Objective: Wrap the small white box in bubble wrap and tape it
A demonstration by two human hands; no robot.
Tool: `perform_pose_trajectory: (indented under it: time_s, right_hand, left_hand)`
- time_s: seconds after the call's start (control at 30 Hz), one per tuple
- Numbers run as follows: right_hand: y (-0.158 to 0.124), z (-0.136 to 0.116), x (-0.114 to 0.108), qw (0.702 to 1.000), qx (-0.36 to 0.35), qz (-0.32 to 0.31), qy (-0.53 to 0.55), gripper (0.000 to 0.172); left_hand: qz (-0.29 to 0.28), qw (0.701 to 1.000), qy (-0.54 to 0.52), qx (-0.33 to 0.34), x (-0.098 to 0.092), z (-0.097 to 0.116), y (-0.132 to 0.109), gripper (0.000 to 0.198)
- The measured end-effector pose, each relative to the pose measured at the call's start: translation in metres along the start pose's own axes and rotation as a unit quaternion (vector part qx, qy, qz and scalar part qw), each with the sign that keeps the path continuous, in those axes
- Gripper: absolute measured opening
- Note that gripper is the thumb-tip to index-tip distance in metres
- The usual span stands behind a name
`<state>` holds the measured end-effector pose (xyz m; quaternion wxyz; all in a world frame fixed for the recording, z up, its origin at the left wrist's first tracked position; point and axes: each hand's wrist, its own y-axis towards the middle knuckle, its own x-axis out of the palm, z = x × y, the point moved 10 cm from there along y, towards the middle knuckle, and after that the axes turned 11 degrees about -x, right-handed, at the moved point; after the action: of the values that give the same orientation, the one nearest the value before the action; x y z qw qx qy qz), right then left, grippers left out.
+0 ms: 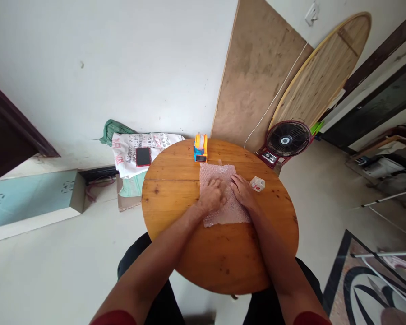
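Sleeves (pixel 114 318), bubble wrap (pixel 230 213) beneath hands (pixel 212 196) (pixel 242 191)

the bubble wrap (pixel 229 210) is a translucent, pinkish, roughly rectangular sheet. it lies flat on the wooden table (pixel 219 259).

Soft, even daylight brightens the wall (pixel 149 54); small glints fleck the bubble wrap (pixel 228 214). Wide-angle distortion stretches the edges, and clutter (pixel 387 167) at right blurs.

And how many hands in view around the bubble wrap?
2: the left hand lies on the bubble wrap, the right hand at its right edge. No others show.
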<state>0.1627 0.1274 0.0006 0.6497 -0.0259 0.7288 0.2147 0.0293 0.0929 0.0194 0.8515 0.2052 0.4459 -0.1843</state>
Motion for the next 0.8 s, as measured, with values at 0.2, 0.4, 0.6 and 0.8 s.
perform_pose_trajectory:
  time_s: [0.2, 0.4, 0.6, 0.8]
  right_hand:
    - [-0.003, 0.000, -0.003, 1.000, 0.014, -0.003, 0.007, 0.045]
    - [-0.004, -0.001, -0.006, 0.999, 0.033, -0.010, 0.013, 0.047]
    - [-0.006, 0.003, 0.002, 0.997, 0.061, -0.049, -0.012, 0.052]
    - [-0.007, 0.004, 0.003, 0.996, 0.071, -0.057, -0.017, 0.057]
  left_hand:
    - [0.034, 0.991, 0.065, -0.109, -0.005, -0.034, 0.000, 0.057]
    - [0.002, 0.987, 0.061, -0.150, 0.002, -0.046, 0.001, 0.091]
    - [-0.052, 0.982, 0.093, -0.154, -0.001, -0.054, 0.003, 0.105]
    - [-0.149, 0.969, 0.135, -0.142, -0.002, -0.058, -0.001, 0.109]
